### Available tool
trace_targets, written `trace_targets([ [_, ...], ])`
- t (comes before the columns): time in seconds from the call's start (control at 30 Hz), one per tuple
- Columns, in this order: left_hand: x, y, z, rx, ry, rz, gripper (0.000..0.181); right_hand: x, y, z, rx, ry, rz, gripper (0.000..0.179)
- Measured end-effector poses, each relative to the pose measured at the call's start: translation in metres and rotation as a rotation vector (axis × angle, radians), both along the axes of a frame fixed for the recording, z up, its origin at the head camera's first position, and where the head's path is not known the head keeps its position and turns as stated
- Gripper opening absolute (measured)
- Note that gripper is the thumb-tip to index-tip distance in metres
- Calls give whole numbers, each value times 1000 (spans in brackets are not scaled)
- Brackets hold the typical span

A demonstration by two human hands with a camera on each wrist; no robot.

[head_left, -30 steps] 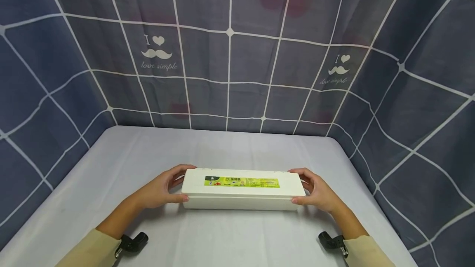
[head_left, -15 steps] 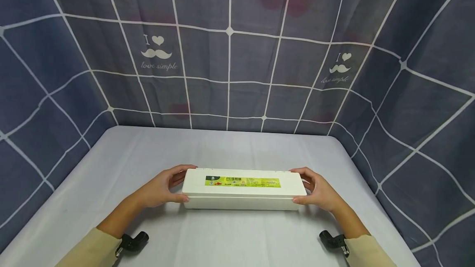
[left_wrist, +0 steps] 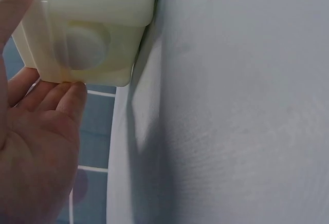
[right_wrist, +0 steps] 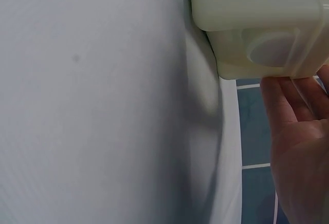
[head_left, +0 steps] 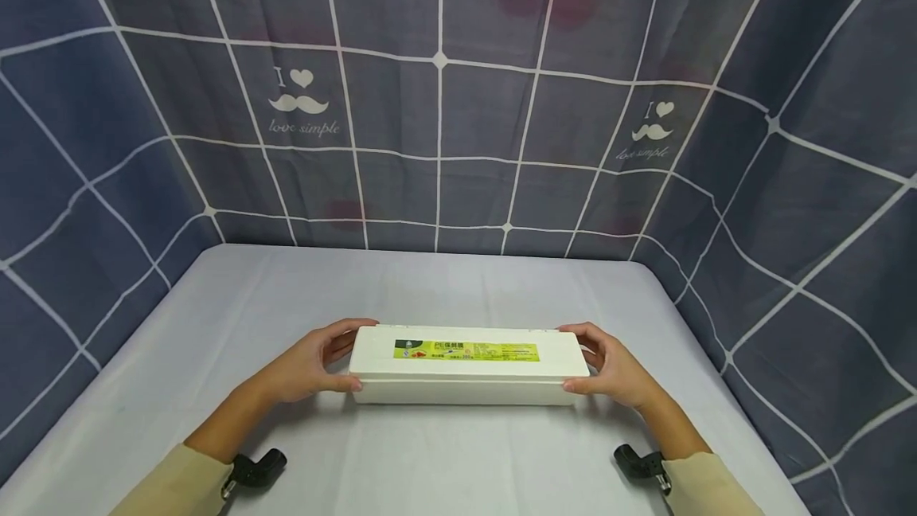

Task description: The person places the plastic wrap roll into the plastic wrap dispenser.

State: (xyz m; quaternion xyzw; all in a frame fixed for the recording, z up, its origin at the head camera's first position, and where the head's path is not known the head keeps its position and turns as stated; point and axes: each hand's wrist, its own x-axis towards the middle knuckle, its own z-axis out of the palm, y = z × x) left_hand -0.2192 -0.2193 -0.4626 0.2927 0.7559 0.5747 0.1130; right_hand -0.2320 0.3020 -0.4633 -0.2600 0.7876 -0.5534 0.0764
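A long white plastic cling film box with a yellow-green label sits on the white table, its lid down. My left hand grips its left end, thumb on the front face and fingers round the back. At the other end my right hand holds it the same way. The left wrist view shows the box's end wall with a round shape in it, fingertips touching the back edge. In the right wrist view, fingers touch the back edge near the opposite end wall.
The table has a white cloth over it. Dark blue-grey curtains with white grid lines stand at the back and both sides. Each sleeve cuff carries a black wrist device, a left one and a right one.
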Motion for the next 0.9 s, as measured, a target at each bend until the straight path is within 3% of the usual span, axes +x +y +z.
trace_targets([
  [0.4, -4, -2, -2, 11, 23, -10, 85, -1, -2, 2, 27, 4, -2, 76],
  [0.63, -7, -10, 6, -61, 28, -14, 93, -6, 2, 13, 10, 63, 101, 87],
  [0.77, -14, -22, 15, -140, 53, 47, 93, -17, 8, 26, -35, 149, 102, 80],
  [0.9, -25, -37, 25, -217, 104, 170, 85, -33, 12, 45, -20, 230, -6, 64],
])
